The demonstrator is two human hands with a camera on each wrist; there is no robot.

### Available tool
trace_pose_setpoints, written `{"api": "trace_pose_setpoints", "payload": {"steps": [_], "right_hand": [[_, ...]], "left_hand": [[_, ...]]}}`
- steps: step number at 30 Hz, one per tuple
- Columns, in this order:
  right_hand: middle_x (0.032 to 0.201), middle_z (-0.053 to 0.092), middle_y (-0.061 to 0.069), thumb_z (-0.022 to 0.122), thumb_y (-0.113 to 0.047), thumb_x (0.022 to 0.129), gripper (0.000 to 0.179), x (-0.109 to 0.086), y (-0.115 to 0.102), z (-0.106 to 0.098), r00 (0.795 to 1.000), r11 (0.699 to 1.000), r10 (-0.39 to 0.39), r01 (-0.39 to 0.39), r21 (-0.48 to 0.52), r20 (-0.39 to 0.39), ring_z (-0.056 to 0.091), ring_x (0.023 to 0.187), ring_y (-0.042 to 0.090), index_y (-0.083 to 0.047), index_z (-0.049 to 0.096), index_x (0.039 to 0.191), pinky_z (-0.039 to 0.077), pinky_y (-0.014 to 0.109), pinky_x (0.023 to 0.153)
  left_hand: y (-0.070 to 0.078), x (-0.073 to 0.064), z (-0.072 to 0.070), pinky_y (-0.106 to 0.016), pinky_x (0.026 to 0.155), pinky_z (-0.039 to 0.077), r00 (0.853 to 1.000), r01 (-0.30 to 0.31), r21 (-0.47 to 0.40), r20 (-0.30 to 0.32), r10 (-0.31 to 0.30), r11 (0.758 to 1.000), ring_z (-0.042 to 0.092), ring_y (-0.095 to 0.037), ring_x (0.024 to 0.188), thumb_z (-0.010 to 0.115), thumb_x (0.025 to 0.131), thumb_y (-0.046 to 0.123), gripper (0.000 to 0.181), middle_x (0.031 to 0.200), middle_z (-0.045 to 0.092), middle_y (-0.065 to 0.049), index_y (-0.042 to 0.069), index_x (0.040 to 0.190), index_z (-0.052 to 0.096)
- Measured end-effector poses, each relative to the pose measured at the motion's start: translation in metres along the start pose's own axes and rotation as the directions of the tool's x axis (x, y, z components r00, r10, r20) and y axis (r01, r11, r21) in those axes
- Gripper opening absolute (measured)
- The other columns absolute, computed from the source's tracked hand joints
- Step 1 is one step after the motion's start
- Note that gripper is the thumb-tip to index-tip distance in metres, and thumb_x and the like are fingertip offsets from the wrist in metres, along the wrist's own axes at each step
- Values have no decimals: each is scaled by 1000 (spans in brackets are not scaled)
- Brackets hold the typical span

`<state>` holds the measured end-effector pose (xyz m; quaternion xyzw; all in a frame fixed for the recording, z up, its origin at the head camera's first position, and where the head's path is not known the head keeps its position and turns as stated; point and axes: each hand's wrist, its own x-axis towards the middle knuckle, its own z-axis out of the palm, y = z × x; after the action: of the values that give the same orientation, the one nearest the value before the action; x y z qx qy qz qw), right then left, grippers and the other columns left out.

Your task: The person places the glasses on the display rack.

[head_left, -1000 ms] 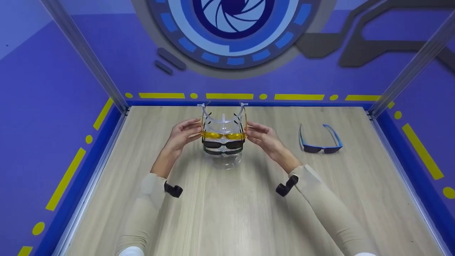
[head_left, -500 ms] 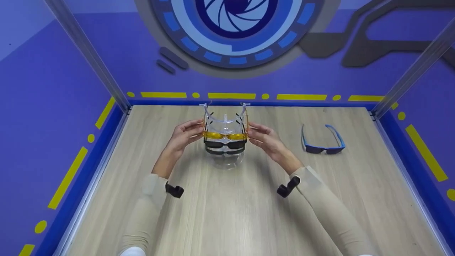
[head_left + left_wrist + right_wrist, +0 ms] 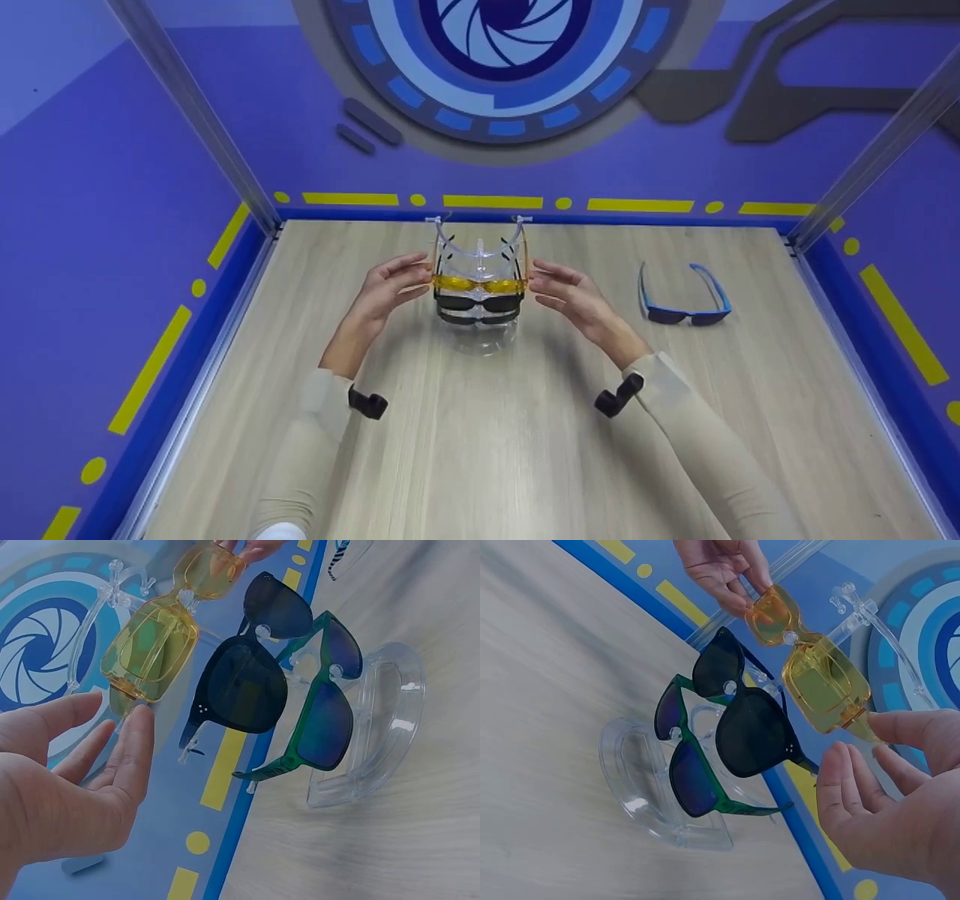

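A clear plastic display stand (image 3: 484, 345) holds three pairs of glasses one above another. On top are yellow glasses (image 3: 150, 652) with see-through frames, level with both hands. Below them sit black sunglasses (image 3: 247, 686), then green-framed sunglasses with bluish lenses (image 3: 694, 776). My left hand (image 3: 379, 292) is at the left hinge of the yellow glasses, fingers extended and fingertips right at the temple. On the other side my right hand (image 3: 581, 300) has its fingers spread, with the tips close around the right temple and hinge.
Blue-framed sunglasses (image 3: 688, 315) with dark lenses lie to the right on the wooden table (image 3: 480, 450), temples pointing back. A purple printed wall (image 3: 525, 176) rises just behind the stand, and side panels (image 3: 127, 247) close in the table left and right.
My right hand has eased slightly outward from the yellow glasses, its fingers more spread. My left hand has hardly moved. The head view has shifted a little, and the glasses keep their places on the stand.
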<state>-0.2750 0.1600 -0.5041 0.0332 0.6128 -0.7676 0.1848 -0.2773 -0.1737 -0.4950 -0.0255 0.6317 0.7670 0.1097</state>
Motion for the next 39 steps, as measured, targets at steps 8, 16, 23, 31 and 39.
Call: {"api": "trace_pose_setpoints", "payload": {"steps": [8,16,23,31,39], "right_hand": [[134,67,2,67,-11,99,52,-3,0,-3,998,998,-29,32,-59,51,60,130,24,-2,51,148,49,37,113],[130,68,1,66,-8,99,48,-3,-1,0,999,998,-15,17,-58,32,65,122,20,-2,54,145,44,43,118],[144,61,10,67,-8,98,49,-3,-2,3,999,997,-15,18,-76,41,61,127,19,-2,54,145,43,44,119],[141,63,6,65,-10,100,50,-4,-1,-3,999,997,-13,16,-70,43,62,127,21,-3,52,147,44,43,118],[147,59,12,64,-12,101,53,-10,5,-24,998,995,-11,17,-102,55,66,117,12,0,47,150,44,43,118]], "left_hand": [[-3,0,-1,-31,97,59,1000,-1,31,4,0,1000,71,-11,99,62,101,6,45,122,72,-6,0,144,54],[-3,1,4,-31,97,59,1000,7,42,1,-7,999,69,-12,106,64,100,4,43,128,70,-13,1,142,58],[0,-3,4,-31,96,60,1000,7,45,-4,-7,999,70,-12,105,66,99,5,44,127,70,-11,1,142,57],[-2,-6,2,-31,97,59,1000,10,33,17,-11,999,71,-11,103,66,99,6,46,124,72,-6,0,143,56],[-9,-21,-7,-29,93,60,999,27,112,43,-32,993,70,-11,102,65,101,12,45,125,72,-3,2,143,56]]}}
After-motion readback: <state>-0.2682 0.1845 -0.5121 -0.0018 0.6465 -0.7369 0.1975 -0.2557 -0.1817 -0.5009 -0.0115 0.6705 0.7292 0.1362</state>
